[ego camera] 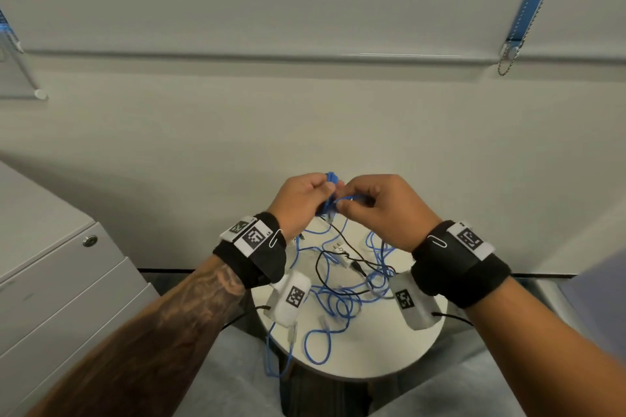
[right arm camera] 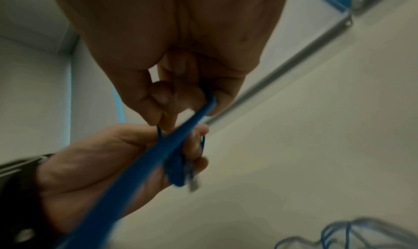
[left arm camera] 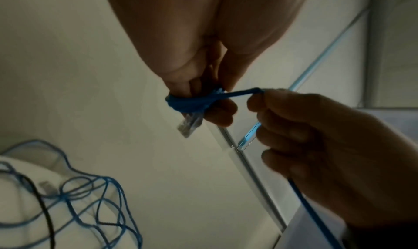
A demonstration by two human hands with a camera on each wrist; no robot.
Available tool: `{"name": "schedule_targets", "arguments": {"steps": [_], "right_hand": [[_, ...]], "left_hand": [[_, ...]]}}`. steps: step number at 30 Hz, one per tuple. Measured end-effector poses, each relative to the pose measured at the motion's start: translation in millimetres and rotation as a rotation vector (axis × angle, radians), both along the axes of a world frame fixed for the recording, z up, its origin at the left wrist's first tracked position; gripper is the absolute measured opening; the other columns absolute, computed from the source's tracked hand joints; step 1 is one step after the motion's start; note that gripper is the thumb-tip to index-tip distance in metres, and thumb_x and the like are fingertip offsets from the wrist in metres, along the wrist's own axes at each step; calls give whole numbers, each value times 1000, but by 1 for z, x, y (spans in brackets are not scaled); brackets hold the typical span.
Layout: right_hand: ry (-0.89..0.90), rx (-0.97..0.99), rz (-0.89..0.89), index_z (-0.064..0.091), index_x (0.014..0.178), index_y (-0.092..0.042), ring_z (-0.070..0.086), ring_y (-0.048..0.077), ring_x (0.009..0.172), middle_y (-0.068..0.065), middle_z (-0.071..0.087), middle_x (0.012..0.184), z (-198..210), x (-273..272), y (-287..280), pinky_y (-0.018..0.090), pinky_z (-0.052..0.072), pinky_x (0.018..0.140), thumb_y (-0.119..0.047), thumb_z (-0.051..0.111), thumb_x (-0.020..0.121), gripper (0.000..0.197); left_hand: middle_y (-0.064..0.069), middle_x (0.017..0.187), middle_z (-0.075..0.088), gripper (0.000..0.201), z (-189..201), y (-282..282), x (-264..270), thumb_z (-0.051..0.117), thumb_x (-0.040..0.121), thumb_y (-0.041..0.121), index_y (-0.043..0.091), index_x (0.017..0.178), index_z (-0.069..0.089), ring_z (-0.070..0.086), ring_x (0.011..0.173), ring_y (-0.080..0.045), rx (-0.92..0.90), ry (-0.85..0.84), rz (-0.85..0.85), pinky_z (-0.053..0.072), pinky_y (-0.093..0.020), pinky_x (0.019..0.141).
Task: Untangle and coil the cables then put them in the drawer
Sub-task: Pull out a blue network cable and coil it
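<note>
Both hands are raised above a small round white table [ego camera: 366, 359]. My left hand [ego camera: 303, 200] grips a small coil of blue cable [left arm camera: 192, 102] wound round its fingers, and a clear plug [left arm camera: 189, 126] hangs below the coil. My right hand [ego camera: 379, 206] pinches the same blue cable [right arm camera: 158, 154] a short way from the coil, holding that stretch taut. On the table lies a tangle of blue cables [ego camera: 342, 294] mixed with a black cable [ego camera: 338, 254] and a white plug adapter [ego camera: 342, 252]. One blue loop [ego camera: 276, 359] hangs over the table's front edge.
A grey drawer cabinet [ego camera: 61, 288] with a key lock [ego camera: 89, 241] stands at the left, its drawers closed. A pale wall rises behind the table, with a window blind and its bead chain [ego camera: 508, 61] above.
</note>
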State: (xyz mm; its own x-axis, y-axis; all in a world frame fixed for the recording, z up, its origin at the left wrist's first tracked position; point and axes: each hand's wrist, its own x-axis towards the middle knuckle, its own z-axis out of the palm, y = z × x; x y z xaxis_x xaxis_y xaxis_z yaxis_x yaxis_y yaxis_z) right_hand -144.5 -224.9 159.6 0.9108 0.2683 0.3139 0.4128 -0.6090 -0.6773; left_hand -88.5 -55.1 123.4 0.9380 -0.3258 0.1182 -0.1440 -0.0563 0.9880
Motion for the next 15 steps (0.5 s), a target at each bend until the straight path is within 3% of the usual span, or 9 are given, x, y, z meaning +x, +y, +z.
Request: {"name": "schedule_targets", "arguments": {"steps": [3, 5, 7, 11, 13, 15], "right_hand": [[-56, 5, 5, 69, 90, -25, 47, 5, 57, -3, 67, 69, 10, 6, -10, 17, 39, 59, -18, 74, 87, 9], [-83, 9, -21, 67, 93, -26, 41, 8, 58, 0, 67, 75, 11, 12, -17, 17, 38, 58, -19, 74, 87, 11], [-89, 26, -42, 70, 95, -24, 47, 11, 62, -1, 70, 81, 9, 17, -22, 19, 42, 63, -18, 71, 90, 8], [-42, 120, -62, 75, 105, -20, 63, 6, 77, -5, 75, 93, -3, 23, -27, 16, 48, 74, -19, 64, 96, 14], [4, 191, -69, 75, 111, -20, 63, 10, 72, -1, 74, 88, -11, 26, -27, 22, 51, 68, -18, 61, 99, 19], [34, 239, -97, 74, 114, -20, 54, 9, 57, 6, 69, 77, -19, 25, -24, 21, 47, 58, -19, 58, 100, 21]], "left_hand": [[-15, 75, 66, 31, 5, 0, -11, 39, 102, 10, -11, 100, 62, 64, 71, -27, 30, 66, -147, 53, -37, 75], [-14, 71, 63, 32, 10, 0, -18, 34, 104, 10, -8, 99, 61, 62, 68, -29, -58, 125, -203, 51, -40, 75], [-14, 70, 61, 34, 13, 2, -19, 33, 103, 9, -9, 102, 61, 59, 67, -29, -159, 191, -229, 49, -41, 75], [-9, 67, 56, 33, 21, 2, -21, 33, 102, 9, -13, 110, 56, 55, 66, -24, -305, 318, -337, 52, -37, 75], [-6, 69, 53, 31, 22, 3, -22, 35, 100, 13, -8, 107, 58, 54, 65, -21, -403, 388, -409, 52, -37, 80], [-4, 69, 53, 31, 25, 5, -22, 38, 97, 17, -3, 103, 61, 56, 64, -18, -531, 459, -443, 53, -38, 86]]}}
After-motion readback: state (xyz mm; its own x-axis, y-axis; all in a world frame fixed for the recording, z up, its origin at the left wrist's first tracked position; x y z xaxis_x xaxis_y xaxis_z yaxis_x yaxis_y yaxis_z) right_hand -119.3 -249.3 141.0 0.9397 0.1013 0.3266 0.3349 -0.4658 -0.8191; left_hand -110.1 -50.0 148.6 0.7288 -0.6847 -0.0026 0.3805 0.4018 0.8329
